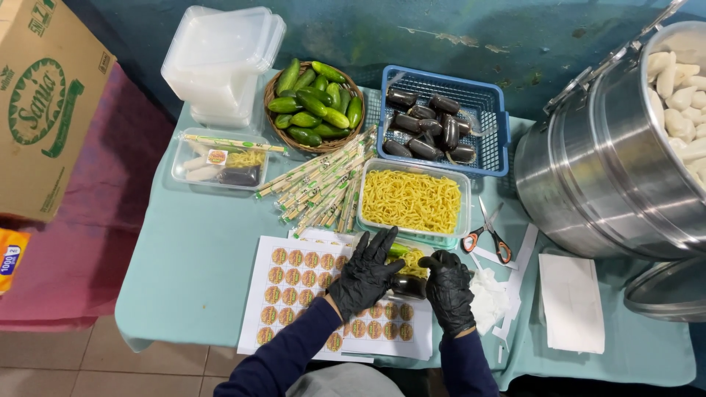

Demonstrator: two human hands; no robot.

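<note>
My left hand (364, 273), in a black glove, lies flat with fingers spread on top of a small clear food box (409, 272) at the table's near edge. The box holds yellow noodles, a piece of green cucumber and a dark sauce packet. My right hand (448, 290), also gloved, curls around the box's right side. The box sits on white sheets of round stickers (294, 287).
Behind are a tub of yellow noodles (412, 200), wrapped chopsticks (323, 187), a wicker basket of cucumbers (316, 103), a blue basket (500, 140) of dark packets, scissors (489, 235), a packed box (220, 162) and stacked clear boxes (220, 59). A steel pot (603, 169) stands right, a cardboard box (44, 95) left.
</note>
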